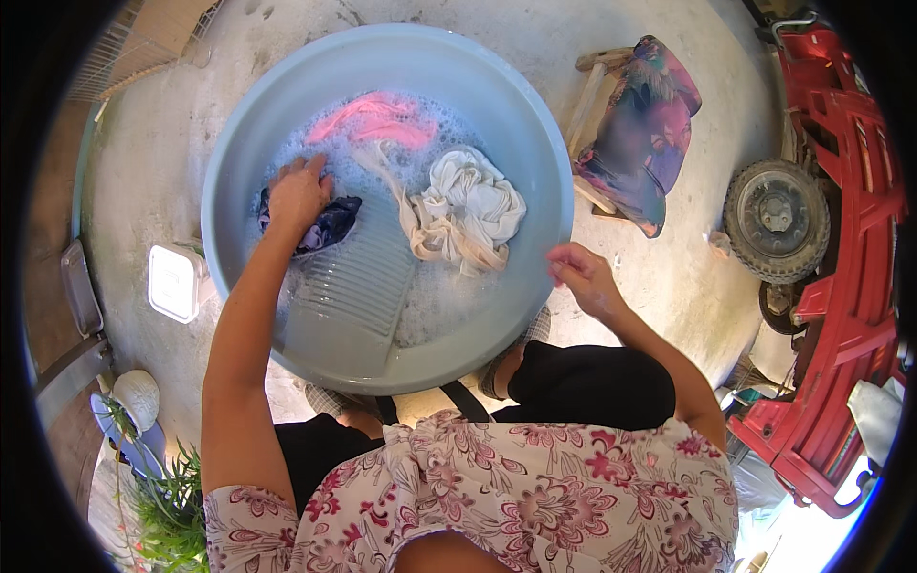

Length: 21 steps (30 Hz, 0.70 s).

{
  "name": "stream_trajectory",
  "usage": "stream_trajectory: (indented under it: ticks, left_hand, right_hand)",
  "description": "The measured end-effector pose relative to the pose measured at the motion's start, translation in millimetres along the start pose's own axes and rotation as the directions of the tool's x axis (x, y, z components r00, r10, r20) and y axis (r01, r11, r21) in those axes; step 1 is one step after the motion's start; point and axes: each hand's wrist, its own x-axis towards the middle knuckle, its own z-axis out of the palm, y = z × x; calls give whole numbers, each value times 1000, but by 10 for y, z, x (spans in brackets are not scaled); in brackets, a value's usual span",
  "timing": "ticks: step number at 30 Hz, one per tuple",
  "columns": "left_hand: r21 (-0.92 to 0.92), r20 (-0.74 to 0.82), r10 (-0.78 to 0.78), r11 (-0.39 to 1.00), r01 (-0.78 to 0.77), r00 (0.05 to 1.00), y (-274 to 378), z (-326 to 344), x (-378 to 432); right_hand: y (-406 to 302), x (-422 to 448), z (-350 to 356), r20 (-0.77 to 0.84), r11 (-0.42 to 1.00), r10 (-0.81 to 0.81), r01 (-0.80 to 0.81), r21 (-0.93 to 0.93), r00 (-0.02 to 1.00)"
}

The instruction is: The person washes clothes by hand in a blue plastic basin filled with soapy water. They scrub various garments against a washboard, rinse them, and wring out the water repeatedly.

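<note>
A large round blue plastic tub (551, 215) of soapy water stands before me, with a ribbed washboard section (351, 286) at its near left. My left hand (297, 193) is in the tub at the left, its palm over a dark patterned cloth (333, 225); its fingertips reach into the suds and whether they grip is unclear. Bright pink cloth (380, 118) floats in the foam at the far side. Right of the middle lies a bunched white cloth (476, 193), tangled with a beige cloth (458, 247). My right hand (584, 279) hangs just outside the right rim, fingers curled, with no item visible in it.
Right of the tub, a colourful patterned cloth (637, 136) drapes over a wooden stool (591, 93). A red metal vehicle frame (845, 301) with a tyred wheel (777, 220) stands far right. At left are a white-lidded container (174, 283), potted plants (172, 501) and a wire cage (122, 64).
</note>
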Motion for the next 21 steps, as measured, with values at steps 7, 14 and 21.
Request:
stream_trajectory:
  ticks: [7, 14, 21]
  left_hand:
    - [64, 48, -51, 997, 48, 998, -4, 95, 84]
    - [68, 35, -69, 995, 67, 997, 20, 63, 47]
    - [23, 70, -124, 992, 123, 990, 57, -13, 3]
  right_hand:
    - [876, 189, -399, -217, 627, -212, -38, -778, 953]
    - [925, 1133, -677, -78, 406, -337, 70, -911, 938]
    - [1508, 1345, -1020, 9, 537, -314, 186, -823, 949]
